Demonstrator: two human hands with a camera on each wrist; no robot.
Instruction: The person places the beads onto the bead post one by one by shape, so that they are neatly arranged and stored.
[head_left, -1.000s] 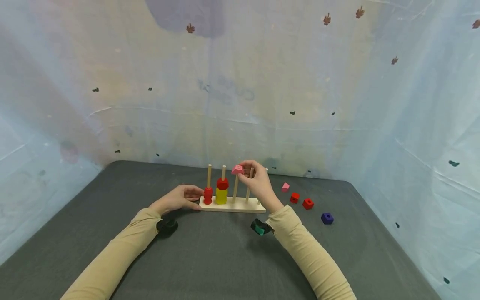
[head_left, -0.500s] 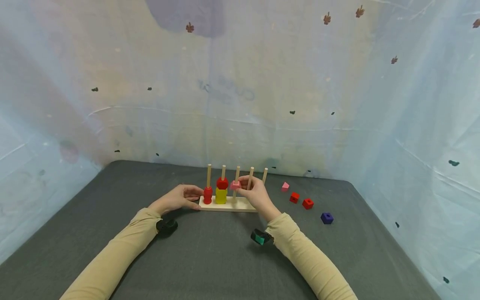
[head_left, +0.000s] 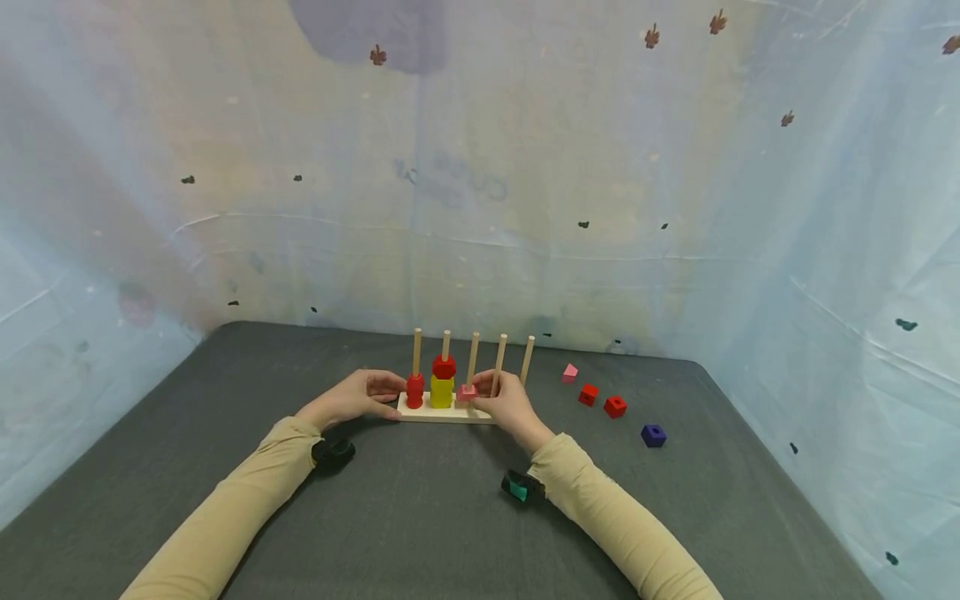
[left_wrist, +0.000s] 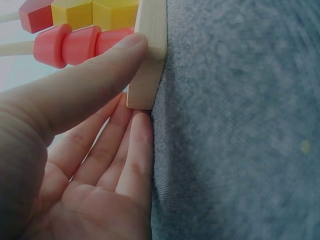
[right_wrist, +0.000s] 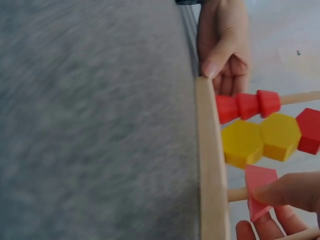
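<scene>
Both arms [head_left: 228, 510] [head_left: 618, 517] inward, right hand [head_left: 510, 407] pinching pink block [right_wrist: 259, 178]

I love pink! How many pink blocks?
2: one pink block on the middle peg, pinched in the right grip; another pink block on the table, beyond a red cube. Others could be hidden.

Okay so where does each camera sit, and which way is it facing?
Head: on the person's head, looking forward and down at the rack and table; left hand, right hand and both sleeves show.
Left wrist: on that wrist, looking toward the rack's end; left hand fills the lower left.
Right wrist: on that wrist, looking along the rack; right hand pinches the pink block, left hand beyond.
Both wrist views share: rack, left hand, red beads, yellow beads.
</scene>
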